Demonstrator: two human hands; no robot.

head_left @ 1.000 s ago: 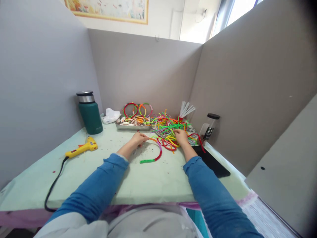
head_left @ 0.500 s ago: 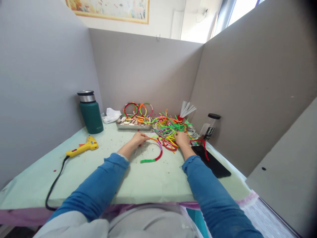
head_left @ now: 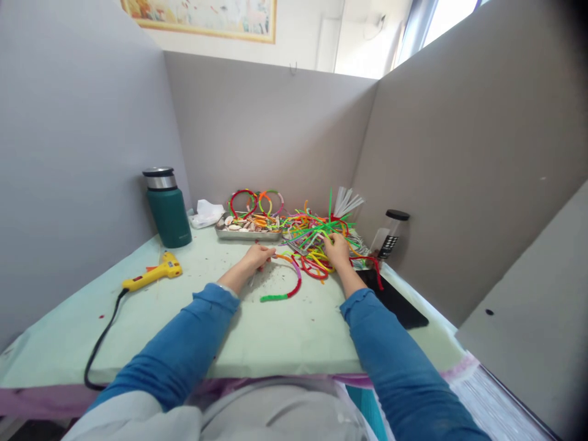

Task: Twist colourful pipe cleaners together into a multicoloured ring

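My left hand (head_left: 258,257) pinches the orange end of a curved headband (head_left: 297,283) wrapped in pipe cleaner. Purple, red and green stretches follow along its curve, and the green end rests on the table. At the near side of a tangled pile of pipe cleaners (head_left: 312,222), my right hand (head_left: 337,250) has its fingers closed on a light green pipe cleaner (head_left: 325,234). Red and yellow pipe cleaners lie loose between the two hands. A long red pipe cleaner (head_left: 379,269) trails to the right of my right wrist.
Behind my left hand stands a metal tray (head_left: 248,235) of shells, with finished hoops (head_left: 243,202) behind it. A yellow glue gun (head_left: 154,273) and a green bottle (head_left: 169,214) are at left. White sticks (head_left: 346,202), a clear bottle (head_left: 388,236) and a black phone (head_left: 397,300) are at right.
My right hand has shifted slightly away from me, into the pile. Green pipe cleaners there have been stirred, and one now sticks upright. My left hand and the headband have barely moved.
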